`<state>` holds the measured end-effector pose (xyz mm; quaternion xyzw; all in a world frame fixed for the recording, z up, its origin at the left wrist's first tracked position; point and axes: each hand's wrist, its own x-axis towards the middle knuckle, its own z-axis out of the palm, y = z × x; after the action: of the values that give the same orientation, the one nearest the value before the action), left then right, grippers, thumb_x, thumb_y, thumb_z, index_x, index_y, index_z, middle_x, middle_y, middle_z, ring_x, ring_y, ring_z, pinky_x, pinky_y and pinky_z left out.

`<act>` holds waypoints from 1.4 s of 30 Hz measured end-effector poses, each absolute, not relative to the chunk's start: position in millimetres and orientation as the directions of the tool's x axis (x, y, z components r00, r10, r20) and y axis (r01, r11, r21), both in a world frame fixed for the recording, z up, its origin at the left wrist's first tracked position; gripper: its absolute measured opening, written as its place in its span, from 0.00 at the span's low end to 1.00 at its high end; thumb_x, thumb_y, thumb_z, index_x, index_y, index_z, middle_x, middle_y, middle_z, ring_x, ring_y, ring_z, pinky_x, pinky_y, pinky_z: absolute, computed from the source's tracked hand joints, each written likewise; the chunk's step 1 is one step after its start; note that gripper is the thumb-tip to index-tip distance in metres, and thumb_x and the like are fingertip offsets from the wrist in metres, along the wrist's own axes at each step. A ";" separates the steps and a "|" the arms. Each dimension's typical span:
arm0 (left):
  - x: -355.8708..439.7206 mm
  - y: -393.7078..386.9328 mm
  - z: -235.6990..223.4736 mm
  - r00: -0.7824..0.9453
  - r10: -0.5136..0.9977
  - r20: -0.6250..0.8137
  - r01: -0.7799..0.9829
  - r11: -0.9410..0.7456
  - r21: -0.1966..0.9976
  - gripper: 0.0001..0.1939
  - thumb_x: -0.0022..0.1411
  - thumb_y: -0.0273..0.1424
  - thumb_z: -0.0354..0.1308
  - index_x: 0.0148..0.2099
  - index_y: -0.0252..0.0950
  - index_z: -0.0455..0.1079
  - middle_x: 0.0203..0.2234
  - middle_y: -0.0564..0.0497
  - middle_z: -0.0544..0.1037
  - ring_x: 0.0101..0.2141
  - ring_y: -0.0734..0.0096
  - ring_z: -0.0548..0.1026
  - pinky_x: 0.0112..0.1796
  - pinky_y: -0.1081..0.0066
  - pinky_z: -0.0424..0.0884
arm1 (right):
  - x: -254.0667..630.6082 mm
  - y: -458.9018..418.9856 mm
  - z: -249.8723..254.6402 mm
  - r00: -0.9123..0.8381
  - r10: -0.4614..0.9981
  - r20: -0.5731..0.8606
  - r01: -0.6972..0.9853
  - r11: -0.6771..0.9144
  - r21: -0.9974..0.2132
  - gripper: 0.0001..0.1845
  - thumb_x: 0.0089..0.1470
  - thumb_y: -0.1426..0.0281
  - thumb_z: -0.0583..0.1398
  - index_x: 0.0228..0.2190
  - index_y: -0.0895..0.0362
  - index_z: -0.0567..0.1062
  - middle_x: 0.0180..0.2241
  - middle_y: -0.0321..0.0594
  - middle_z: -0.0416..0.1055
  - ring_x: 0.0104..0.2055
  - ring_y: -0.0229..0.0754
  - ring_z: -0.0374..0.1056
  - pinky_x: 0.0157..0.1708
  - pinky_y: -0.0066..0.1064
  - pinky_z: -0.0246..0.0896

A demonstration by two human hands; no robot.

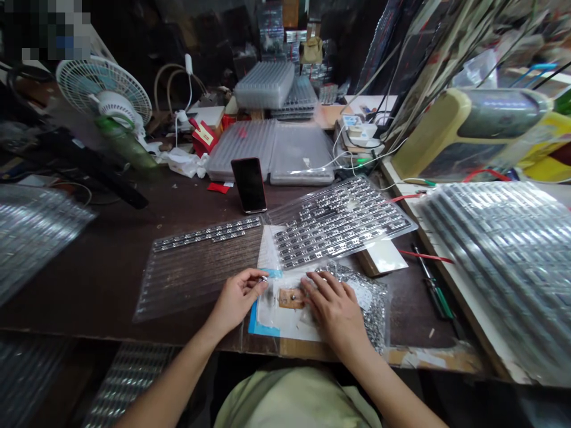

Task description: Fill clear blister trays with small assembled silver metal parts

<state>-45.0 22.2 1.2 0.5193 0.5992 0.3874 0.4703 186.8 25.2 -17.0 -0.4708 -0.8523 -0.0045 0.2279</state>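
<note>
My left hand (pixel 238 299) pinches a small metal piece (pixel 264 279) between thumb and fingertips, above the left edge of a white sheet (pixel 289 328) with blue tape. My right hand (pixel 335 306) has its fingers stretched out and apart, by a small brown block (pixel 291 298) with metal bits on it. Under and beside that hand lies a clear bag of many small metal parts (pixel 377 303). A clear ribbed tray (pixel 191 279) with a few rows of metal pieces is at the left. Behind the sheet, another tray (pixel 339 223) is mostly filled with such pieces.
A phone (pixel 248 185) stands upright behind the trays. Closed clear cases (pixel 241 148) are at the back, with a fan (pixel 104 92) to the left. Stacked trays (pixel 499 255) and a green-handled screwdriver (pixel 439 297) are at the right. The table's front edge (pixel 200 342) is near me.
</note>
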 end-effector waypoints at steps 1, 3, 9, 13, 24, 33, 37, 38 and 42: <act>-41.3 22.5 0.1 -0.016 0.993 -0.119 0.307 0.118 0.944 0.11 0.56 0.33 0.60 0.40 0.34 0.74 0.30 0.49 0.76 0.28 0.74 0.72 0.26 0.77 0.67 | 194.2 25.5 -17.0 -0.489 0.781 0.389 0.798 0.580 -0.162 0.15 0.60 0.68 0.54 0.48 0.51 0.72 0.50 0.40 0.69 0.54 0.49 0.58 0.46 0.41 0.52; -32.5 22.9 -1.1 0.005 1.000 -0.027 0.391 0.022 0.920 0.08 0.57 0.31 0.58 0.39 0.34 0.75 0.33 0.48 0.76 0.30 0.73 0.73 0.28 0.77 0.68 | 205.7 25.7 -16.3 -0.552 0.748 0.368 0.772 0.625 -0.115 0.15 0.60 0.73 0.53 0.47 0.52 0.72 0.50 0.40 0.69 0.54 0.48 0.58 0.47 0.41 0.52; -8.9 20.6 -6.6 0.073 0.991 0.108 0.532 -0.130 0.837 0.08 0.56 0.26 0.59 0.38 0.38 0.77 0.30 0.50 0.75 0.25 0.76 0.70 0.26 0.77 0.67 | 207.5 24.3 -10.1 -0.557 0.753 0.350 0.754 0.635 -0.169 0.10 0.59 0.74 0.54 0.38 0.53 0.74 0.38 0.40 0.73 0.41 0.42 0.64 0.43 0.36 0.55; -4.4 18.1 -10.2 0.093 0.983 0.161 0.543 -0.185 0.819 0.08 0.57 0.26 0.59 0.39 0.38 0.77 0.31 0.50 0.75 0.30 0.73 0.72 0.28 0.76 0.68 | 205.1 24.3 -13.1 -0.517 0.772 0.370 0.771 0.608 -0.191 0.09 0.60 0.73 0.52 0.34 0.55 0.73 0.34 0.40 0.71 0.37 0.41 0.63 0.40 0.35 0.55; 2.3 10.4 -10.3 0.175 0.964 0.198 0.601 -0.264 0.754 0.10 0.59 0.27 0.58 0.42 0.41 0.76 0.32 0.50 0.74 0.34 0.70 0.74 0.36 0.72 0.71 | 210.0 24.2 -17.8 -0.391 0.805 0.446 0.727 0.567 -0.388 0.10 0.60 0.74 0.52 0.41 0.57 0.71 0.37 0.42 0.72 0.40 0.41 0.64 0.41 0.35 0.60; 1.5 10.2 -13.1 0.201 0.960 0.195 0.635 -0.279 0.720 0.09 0.59 0.26 0.58 0.42 0.39 0.76 0.32 0.49 0.74 0.34 0.70 0.73 0.38 0.71 0.71 | 209.8 24.9 -18.2 -0.408 0.789 0.459 0.715 0.588 -0.377 0.13 0.61 0.74 0.50 0.42 0.56 0.72 0.38 0.44 0.72 0.39 0.42 0.65 0.41 0.36 0.61; 1.6 10.2 -13.6 0.209 0.956 0.205 0.649 -0.293 0.703 0.10 0.59 0.25 0.58 0.42 0.39 0.76 0.32 0.49 0.74 0.34 0.70 0.73 0.38 0.71 0.71 | 210.6 25.1 -18.2 -0.419 0.782 0.461 0.704 0.601 -0.379 0.12 0.61 0.74 0.51 0.40 0.57 0.73 0.37 0.43 0.72 0.38 0.41 0.65 0.40 0.35 0.61; 2.0 10.3 -13.1 0.212 0.956 0.204 0.653 -0.294 0.698 0.10 0.60 0.25 0.58 0.42 0.40 0.76 0.32 0.49 0.74 0.34 0.70 0.73 0.38 0.71 0.71 | 210.9 25.0 -17.8 -0.419 0.781 0.463 0.701 0.602 -0.383 0.12 0.61 0.74 0.51 0.40 0.57 0.73 0.37 0.43 0.72 0.38 0.41 0.65 0.40 0.34 0.60; 3.5 10.8 -10.4 0.208 0.958 0.199 0.656 -0.288 0.698 0.09 0.59 0.25 0.57 0.41 0.39 0.76 0.31 0.49 0.74 0.33 0.69 0.73 0.37 0.71 0.70 | 207.5 24.3 -13.9 -0.390 0.797 0.462 0.679 0.588 -0.440 0.10 0.61 0.73 0.52 0.38 0.57 0.73 0.36 0.41 0.74 0.37 0.40 0.66 0.39 0.32 0.59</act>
<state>3.5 10.8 -10.4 0.7390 0.5459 0.3128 0.2409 207.5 24.3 -13.9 -0.4451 -0.8288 0.0900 0.3270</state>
